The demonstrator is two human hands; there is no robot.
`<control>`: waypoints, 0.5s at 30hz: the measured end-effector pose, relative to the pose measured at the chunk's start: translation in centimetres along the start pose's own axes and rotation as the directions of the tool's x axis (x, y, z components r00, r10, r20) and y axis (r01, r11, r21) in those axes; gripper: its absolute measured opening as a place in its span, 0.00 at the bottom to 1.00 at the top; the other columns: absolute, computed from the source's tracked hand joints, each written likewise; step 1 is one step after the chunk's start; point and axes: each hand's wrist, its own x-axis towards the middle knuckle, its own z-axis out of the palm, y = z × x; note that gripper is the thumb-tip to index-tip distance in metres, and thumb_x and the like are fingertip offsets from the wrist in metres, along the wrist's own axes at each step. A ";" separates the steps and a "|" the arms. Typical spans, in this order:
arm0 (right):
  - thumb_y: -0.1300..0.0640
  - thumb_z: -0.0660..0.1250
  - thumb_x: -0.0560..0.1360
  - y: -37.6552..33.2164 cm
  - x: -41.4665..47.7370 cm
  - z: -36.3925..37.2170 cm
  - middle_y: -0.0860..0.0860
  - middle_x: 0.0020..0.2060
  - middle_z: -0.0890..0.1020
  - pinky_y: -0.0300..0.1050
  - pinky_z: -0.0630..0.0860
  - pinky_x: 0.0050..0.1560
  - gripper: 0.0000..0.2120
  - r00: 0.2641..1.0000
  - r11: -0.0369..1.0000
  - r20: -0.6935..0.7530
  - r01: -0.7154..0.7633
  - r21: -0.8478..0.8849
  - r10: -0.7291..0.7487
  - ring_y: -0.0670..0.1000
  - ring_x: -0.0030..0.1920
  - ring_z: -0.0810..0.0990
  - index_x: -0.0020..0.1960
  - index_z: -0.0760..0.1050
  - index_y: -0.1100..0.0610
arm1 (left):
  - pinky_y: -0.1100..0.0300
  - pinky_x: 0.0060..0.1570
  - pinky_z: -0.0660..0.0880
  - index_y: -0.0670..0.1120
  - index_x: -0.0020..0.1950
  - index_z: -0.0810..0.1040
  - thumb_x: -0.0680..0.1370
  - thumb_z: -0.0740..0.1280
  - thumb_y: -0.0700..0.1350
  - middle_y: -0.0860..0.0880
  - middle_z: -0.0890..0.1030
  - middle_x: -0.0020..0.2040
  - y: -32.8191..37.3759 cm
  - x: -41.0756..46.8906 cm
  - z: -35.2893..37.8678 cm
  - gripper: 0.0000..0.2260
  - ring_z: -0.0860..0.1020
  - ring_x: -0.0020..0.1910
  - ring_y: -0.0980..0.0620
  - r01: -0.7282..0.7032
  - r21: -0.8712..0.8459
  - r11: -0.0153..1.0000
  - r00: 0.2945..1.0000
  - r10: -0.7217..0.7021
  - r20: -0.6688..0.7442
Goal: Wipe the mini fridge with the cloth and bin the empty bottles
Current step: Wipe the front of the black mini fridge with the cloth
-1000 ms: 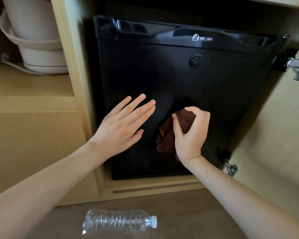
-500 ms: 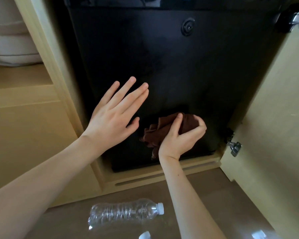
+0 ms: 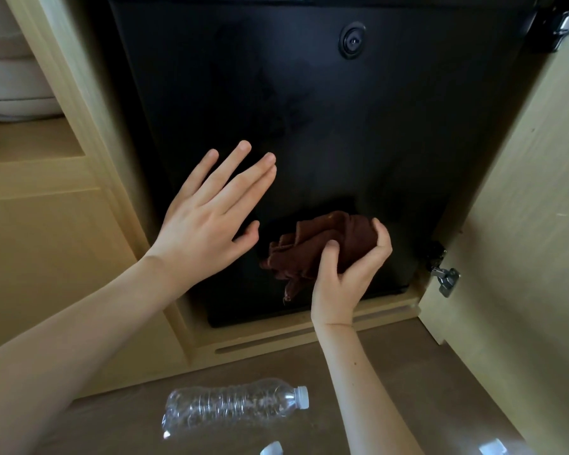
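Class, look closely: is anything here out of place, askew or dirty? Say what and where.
A clear plastic bottle with a white cap lies on its side on the brown floor before the cabinet, not binned. Faint smears mark the upper middle of the black mini fridge door.

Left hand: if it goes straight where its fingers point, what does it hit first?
Likely the fridge door itself; the left hand points up-right across bare door, roughly toward the round lock. Depth is unclear.

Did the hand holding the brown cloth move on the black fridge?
Yes. The right hand with the crumpled brown cloth slid down, farther from the round lock.
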 end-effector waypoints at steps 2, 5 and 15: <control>0.63 0.70 0.77 -0.4 -0.9 -0.5 0.49 0.67 0.73 0.41 0.78 0.60 0.30 0.993 0.984 -0.005 -0.119 0.133 0.121 0.47 0.65 0.77 0.74 0.62 0.51 | 0.46 0.78 0.49 0.44 0.79 0.60 0.79 0.62 0.48 0.48 0.61 0.79 0.0 0.0 0.1 0.29 0.53 0.80 0.46 0.002 0.000 1.000 1.000 -0.002 -0.005; 0.59 0.74 0.75 -0.6 -1.6 -0.9 0.44 0.67 0.74 0.42 0.78 0.61 0.32 0.967 0.949 -0.047 -0.237 0.205 0.252 0.43 0.65 0.77 0.74 0.63 0.45 | 0.46 0.78 0.49 0.44 0.79 0.60 0.79 0.62 0.49 0.48 0.61 0.79 0.0 -0.1 0.1 0.29 0.53 0.80 0.46 -0.003 0.004 1.000 1.000 0.003 -0.008; 0.54 0.75 0.74 -1.7 -2.4 0.6 0.31 0.60 0.66 0.34 0.79 0.54 0.36 0.944 0.973 -0.237 -0.224 0.048 0.229 0.28 0.59 0.71 0.75 0.61 0.41 | 0.46 0.78 0.49 0.44 0.79 0.59 0.79 0.61 0.49 0.48 0.61 0.79 -0.1 0.0 -0.2 0.29 0.53 0.80 0.46 -0.010 0.020 1.000 1.000 0.010 0.016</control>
